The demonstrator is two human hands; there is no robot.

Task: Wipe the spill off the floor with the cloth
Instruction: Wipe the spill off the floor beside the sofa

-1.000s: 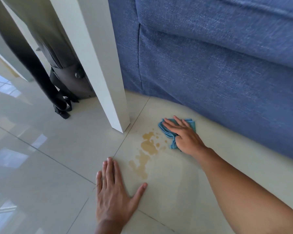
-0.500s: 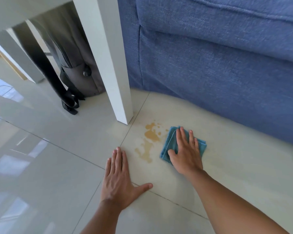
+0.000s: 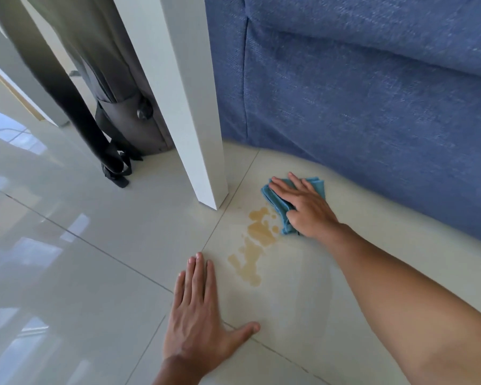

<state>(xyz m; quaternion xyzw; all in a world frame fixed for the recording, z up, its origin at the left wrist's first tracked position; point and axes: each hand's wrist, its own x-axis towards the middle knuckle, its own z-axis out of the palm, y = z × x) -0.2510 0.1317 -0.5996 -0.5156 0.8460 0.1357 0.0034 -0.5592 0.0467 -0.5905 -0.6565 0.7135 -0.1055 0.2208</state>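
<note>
Barely begun: tan liquid spill (image 3: pixel 254 243) mostly intact on glossy cream tiled floor (image 3: pixel 303 301), crumpled blue cloth (image 3: pixel 279 202) at its two o'clock edge under straight right-hand fingers (image 3: pixel 282 186), left hand (image 3: pixel 199 315) splayed flat at seven o'clock.

The square white desk leg (image 3: pixel 197 129) stands on the glossy cream tiled floor (image 3: pixel 67 273) and blocks the way just left of the tan liquid spill (image 3: pixel 254 240). Right of the leg, the blue woven-fabric sofa base (image 3: pixel 372 107) walls off the far side, leaving a narrow floor strip along its foot. Behind and left of the leg, a grey bag with black straps (image 3: pixel 128 120) fills the gap. Near of the leg, open tile runs leftward.
</note>
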